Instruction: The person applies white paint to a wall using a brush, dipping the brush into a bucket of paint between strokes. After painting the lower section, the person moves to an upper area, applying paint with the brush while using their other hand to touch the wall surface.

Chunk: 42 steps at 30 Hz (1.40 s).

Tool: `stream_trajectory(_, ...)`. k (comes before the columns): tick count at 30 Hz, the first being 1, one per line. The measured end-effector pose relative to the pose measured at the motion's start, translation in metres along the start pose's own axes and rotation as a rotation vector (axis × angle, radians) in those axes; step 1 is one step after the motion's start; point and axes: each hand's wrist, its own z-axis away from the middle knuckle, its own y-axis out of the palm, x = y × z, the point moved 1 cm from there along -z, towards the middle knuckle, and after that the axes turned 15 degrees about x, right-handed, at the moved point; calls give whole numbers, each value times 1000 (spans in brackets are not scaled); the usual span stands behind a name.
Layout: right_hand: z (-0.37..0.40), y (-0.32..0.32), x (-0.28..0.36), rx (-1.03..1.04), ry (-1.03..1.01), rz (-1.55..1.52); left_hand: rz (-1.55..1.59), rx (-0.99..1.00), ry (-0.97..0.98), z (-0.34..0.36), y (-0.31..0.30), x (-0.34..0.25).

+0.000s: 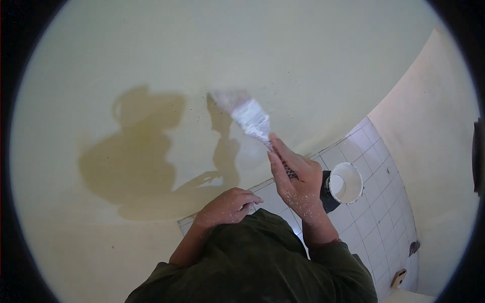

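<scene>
My right hand (300, 182) is closed around the handle of a wide paintbrush (251, 119) whose lower part is coated in white paint. The bristle end points up and left against the pale wall (323, 55) and is smeared by motion. White specks dot my right hand and wrist. Held low in front of my dark green shirt (257, 247), my left hand (230, 206) is empty, its fingers loosely bent and a little apart, with paint flecks on them.
A white paint bucket (346, 183) stands on the tiled floor (376, 202), beside a black object (328, 199). Farther down lie a dark scrap (414, 248) and a tan object with a dark part (399, 278). Another wall (439, 151) rises at the right.
</scene>
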Motion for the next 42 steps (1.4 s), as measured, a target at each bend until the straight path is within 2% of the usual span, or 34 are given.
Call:
stream_trajectory(3, -6, 12, -16, -60, -63, 97, 31, -8, -41, 5, 0, -6)
stream_trajectory(9, 34, 64, -62, 218, 138, 275, 107, 12, -154, 15, 4, 3)
stream_trajectory(15, 94, 118, -140, 582, 378, 134, 58, -33, -94, 8, 5, 4)
stream_trajectory(18, 107, 133, -171, 602, 389, 107, 25, -9, -68, 1, 6, 1)
stream_trajectory(20, 99, 121, -165, 551, 429, 60, 26, 10, -64, 0, 3, -3)
stream_trajectory(24, 46, 59, -91, 411, 505, -48, 68, 39, -45, 4, 1, -3)
stream_trajectory(26, 36, 36, -76, 210, 357, -165, 81, 39, -48, 6, 3, -1)
stream_trajectory(29, 20, 2, -34, 29, 223, -72, 73, 57, -40, 9, 2, 2)
stream_trajectory(32, 7, -12, -1, -103, 171, 8, 70, 106, -29, 14, -3, 4)
stream_trajectory(33, 4, -7, -4, -98, 122, 78, 72, 122, -27, 14, -5, 5)
stream_trajectory(37, 6, 25, -28, 122, 236, 184, 88, 98, 7, 19, -9, 7)
stream_trajectory(40, 12, 33, -25, 146, 351, 95, 131, 92, 35, 21, -15, 7)
stream_trajectory(42, 13, 37, -26, 57, 291, 73, 158, 122, 37, 24, -17, 5)
